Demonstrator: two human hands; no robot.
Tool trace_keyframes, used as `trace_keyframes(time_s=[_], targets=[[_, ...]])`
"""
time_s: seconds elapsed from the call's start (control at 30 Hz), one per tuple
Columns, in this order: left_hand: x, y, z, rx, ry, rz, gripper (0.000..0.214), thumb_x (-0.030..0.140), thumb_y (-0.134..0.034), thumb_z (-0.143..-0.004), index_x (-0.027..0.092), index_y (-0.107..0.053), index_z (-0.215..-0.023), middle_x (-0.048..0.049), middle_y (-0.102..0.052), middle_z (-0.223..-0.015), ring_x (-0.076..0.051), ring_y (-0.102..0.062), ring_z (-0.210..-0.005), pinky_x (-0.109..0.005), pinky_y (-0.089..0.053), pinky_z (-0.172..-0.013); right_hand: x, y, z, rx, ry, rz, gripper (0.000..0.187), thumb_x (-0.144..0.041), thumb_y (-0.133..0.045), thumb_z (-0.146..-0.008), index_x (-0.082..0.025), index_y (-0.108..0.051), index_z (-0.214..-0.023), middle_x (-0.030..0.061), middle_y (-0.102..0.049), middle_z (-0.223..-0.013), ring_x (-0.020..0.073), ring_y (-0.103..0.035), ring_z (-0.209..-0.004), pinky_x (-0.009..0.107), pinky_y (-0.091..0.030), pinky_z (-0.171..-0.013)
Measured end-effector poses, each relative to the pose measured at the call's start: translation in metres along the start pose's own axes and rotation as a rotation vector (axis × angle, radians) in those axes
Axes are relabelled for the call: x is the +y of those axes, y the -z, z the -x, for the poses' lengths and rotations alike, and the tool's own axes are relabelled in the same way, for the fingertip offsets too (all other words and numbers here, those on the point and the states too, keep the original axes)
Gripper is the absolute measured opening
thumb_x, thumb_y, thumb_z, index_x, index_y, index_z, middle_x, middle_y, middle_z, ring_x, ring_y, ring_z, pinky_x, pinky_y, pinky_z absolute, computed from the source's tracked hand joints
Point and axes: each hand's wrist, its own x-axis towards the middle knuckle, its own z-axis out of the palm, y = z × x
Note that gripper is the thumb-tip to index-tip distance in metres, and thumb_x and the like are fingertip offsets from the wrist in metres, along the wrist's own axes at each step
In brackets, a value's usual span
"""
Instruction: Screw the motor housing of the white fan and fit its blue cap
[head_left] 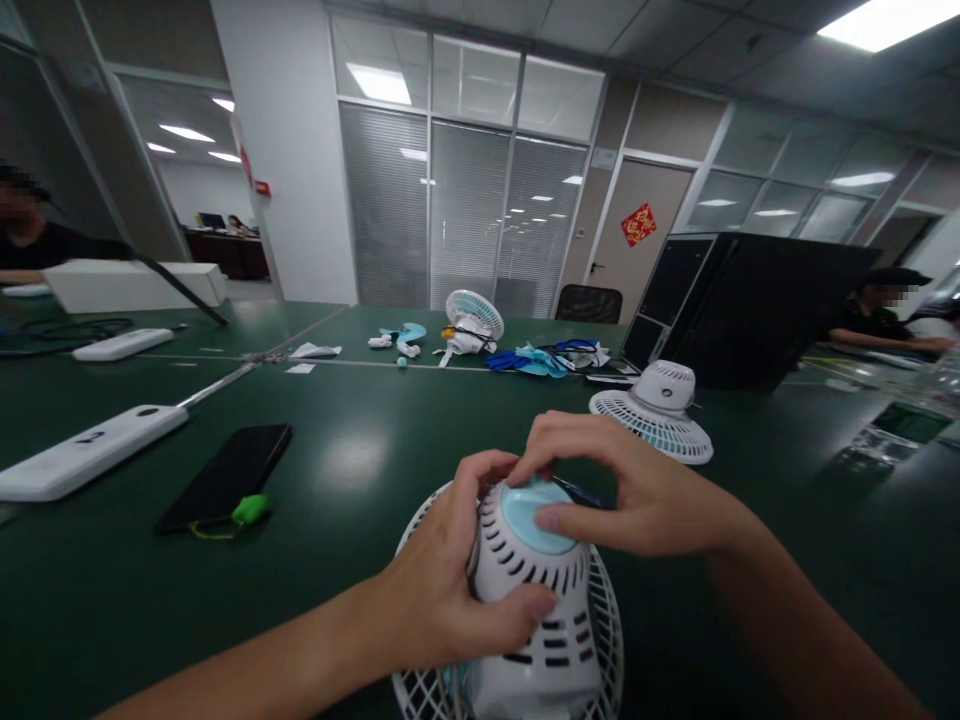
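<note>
A small white electric fan (536, 640) lies face down at the table's near edge, its grille beneath and the slotted motor housing pointing up. My left hand (442, 590) is wrapped round the housing from the left, thumb across its near side. On top of the housing is a round light blue cap (519, 515). Thumb and fingers of my right hand (637, 480) pinch this cap from the right; the fingertips on its far side are partly hidden. A dark thin object, too unclear to name, shows behind the right hand.
A second fan (664, 395) lies face down beyond my right hand; another fan (474, 320) stands farther back beside blue gloves (529, 360) and small parts. At left are a black phone (229, 475) and a white power strip (97, 450). A black case (757, 300) stands right; people sit at both sides.
</note>
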Motion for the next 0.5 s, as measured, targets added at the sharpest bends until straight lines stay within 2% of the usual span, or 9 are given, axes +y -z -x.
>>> trace_keyframes(time_s=[0.1, 0.2, 0.27, 0.4, 0.5], targets=[[0.002, 0.001, -0.003, -0.008, -0.052, 0.024, 0.069, 0.039, -0.07, -0.082, 0.026, -0.033, -0.139, -0.0102, -0.055, -0.131, -0.032, -0.054, -0.122, -0.048, -0.045, -0.103, -0.016, 0.008, -0.012, -0.119, -0.054, 0.128, 0.031, -0.012, -0.066, -0.082, -0.019, -0.065, -0.112, -0.0047, -0.06, -0.075, 0.0101, -0.055, -0.064, 0.023, -0.043, -0.06], [0.002, 0.0, -0.003, 0.002, -0.038, 0.024, 0.068, 0.039, -0.07, -0.081, 0.027, -0.033, -0.137, -0.0086, -0.057, -0.128, -0.031, -0.056, -0.119, -0.046, -0.047, -0.1, -0.021, 0.012, -0.015, -0.145, -0.05, 0.187, 0.021, -0.013, -0.068, -0.083, -0.02, -0.068, -0.103, -0.0073, -0.057, -0.065, 0.0086, -0.053, -0.055, 0.022, -0.04, -0.055], [0.002, 0.0, -0.001, -0.002, -0.015, 0.02, 0.069, 0.04, -0.071, -0.08, 0.028, -0.031, -0.135, -0.0082, -0.059, -0.126, -0.03, -0.059, -0.115, -0.045, -0.048, -0.097, -0.018, 0.015, -0.012, -0.139, 0.002, 0.129, 0.014, -0.021, -0.07, -0.085, -0.019, -0.071, -0.099, -0.0061, -0.06, -0.065, 0.0094, -0.057, -0.057, 0.022, -0.045, -0.058], [0.002, -0.001, -0.001, -0.018, -0.044, 0.041, 0.072, 0.039, -0.072, -0.081, 0.029, -0.027, -0.137, -0.0075, -0.062, -0.128, -0.029, -0.061, -0.113, -0.044, -0.047, -0.099, -0.002, 0.024, -0.004, -0.192, 0.099, -0.026, 0.026, -0.021, -0.071, -0.087, -0.02, -0.071, -0.113, -0.0015, -0.069, -0.079, 0.0119, -0.065, -0.071, 0.023, -0.052, -0.068], [0.004, -0.001, -0.003, -0.028, -0.037, 0.068, 0.071, 0.036, -0.072, -0.081, 0.03, -0.029, -0.136, -0.0067, -0.061, -0.13, -0.028, -0.061, -0.114, -0.043, -0.047, -0.099, 0.006, 0.027, -0.004, -0.215, 0.087, -0.064, 0.029, -0.023, -0.074, -0.085, -0.021, -0.071, -0.114, -0.0021, -0.068, -0.082, 0.0109, -0.065, -0.073, 0.023, -0.053, -0.071]])
